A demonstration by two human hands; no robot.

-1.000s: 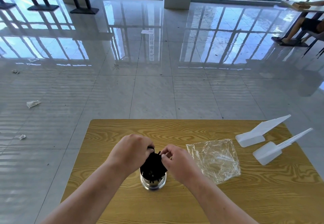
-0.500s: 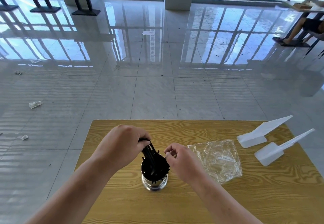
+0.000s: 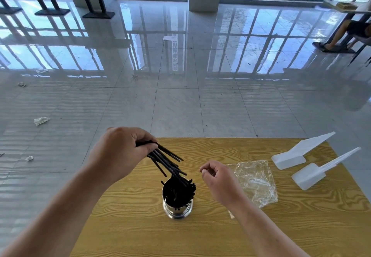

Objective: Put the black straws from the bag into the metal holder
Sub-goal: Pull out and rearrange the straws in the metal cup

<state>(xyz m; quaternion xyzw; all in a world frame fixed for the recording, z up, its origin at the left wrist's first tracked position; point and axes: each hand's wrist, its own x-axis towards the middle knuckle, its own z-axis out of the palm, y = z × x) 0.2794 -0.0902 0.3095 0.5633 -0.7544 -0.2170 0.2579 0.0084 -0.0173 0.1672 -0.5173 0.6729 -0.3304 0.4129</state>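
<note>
A shiny metal holder (image 3: 177, 210) stands upright on the wooden table (image 3: 220, 236), filled with black straws (image 3: 178, 193). My left hand (image 3: 122, 152) is raised above and left of it, shut on a bundle of several black straws (image 3: 166, 160) that fan down toward the holder's mouth. My right hand (image 3: 218, 178) hovers just right of the holder with fingers loosely curled and nothing in them. The clear plastic bag (image 3: 254, 180) lies flat and crumpled on the table right of my right hand.
Two white plastic scoops (image 3: 297, 153) (image 3: 313, 173) lie at the table's right edge. Glossy tiled floor (image 3: 180, 106) beyond the table has scraps of paper (image 3: 41, 120). A seated person's legs (image 3: 345, 33) show far right by another table.
My left hand has risen up and to the left, drawing a bundle of straws out above the holder. My right hand has let go and drawn back to the right.
</note>
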